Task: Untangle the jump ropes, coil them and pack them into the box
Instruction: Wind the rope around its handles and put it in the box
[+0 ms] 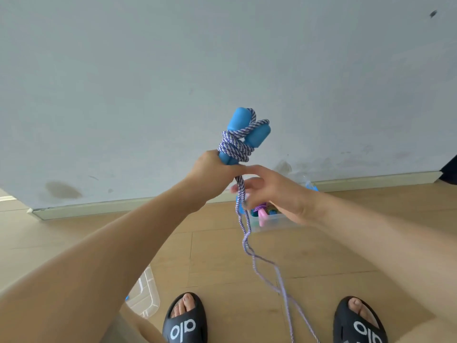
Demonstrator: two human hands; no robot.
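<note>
My left hand [215, 170] is raised in front of me, shut on the lower ends of two blue jump rope handles [238, 125]. A purple-and-white braided rope [233, 144] is wound several times around the handles. Its loose strands hang down past my right hand [274, 191] and trail to the floor between my feet. The fingers of my right hand are pinched around the hanging rope just below my left hand. A clear plastic box [272, 220] stands on the floor by the wall, partly hidden by my right hand, with pink and other coloured rope parts inside.
A clear plastic lid [146, 295] lies on the wooden floor by my left foot. Black slides are on both feet [185, 318]. A pale wall with a skirting board [123, 206] runs across ahead.
</note>
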